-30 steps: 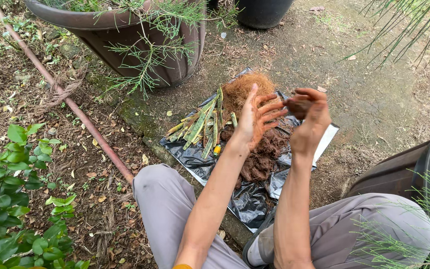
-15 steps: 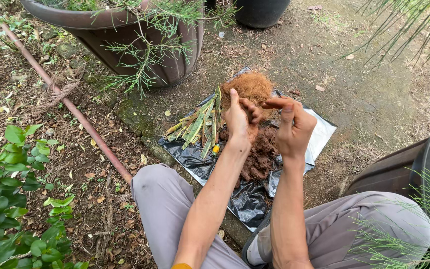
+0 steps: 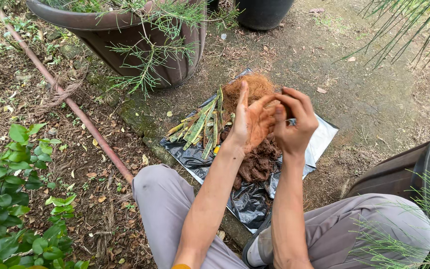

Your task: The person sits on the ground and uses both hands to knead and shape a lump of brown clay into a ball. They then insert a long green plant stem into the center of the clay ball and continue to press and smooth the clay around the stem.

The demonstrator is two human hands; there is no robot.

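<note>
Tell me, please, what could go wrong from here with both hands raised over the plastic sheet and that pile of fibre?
1. The left hand is smeared with reddish-brown matter, so bits might drop off the black plastic sheet onto the ground.
2. The right hand pinches something small and dark that I cannot make out; a loose grip could let it fall into the brown fibre pile and get lost.
3. The leaf cuttings lie near the sheet's edge and could be knocked off it.

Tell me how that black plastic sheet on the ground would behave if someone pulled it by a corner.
The black plastic sheet looks thin and crinkled, so it would probably flop and stretch rather than slide flat. The brown soil clump and cut green leaves weigh it down, so it might tear or spill them.
</note>
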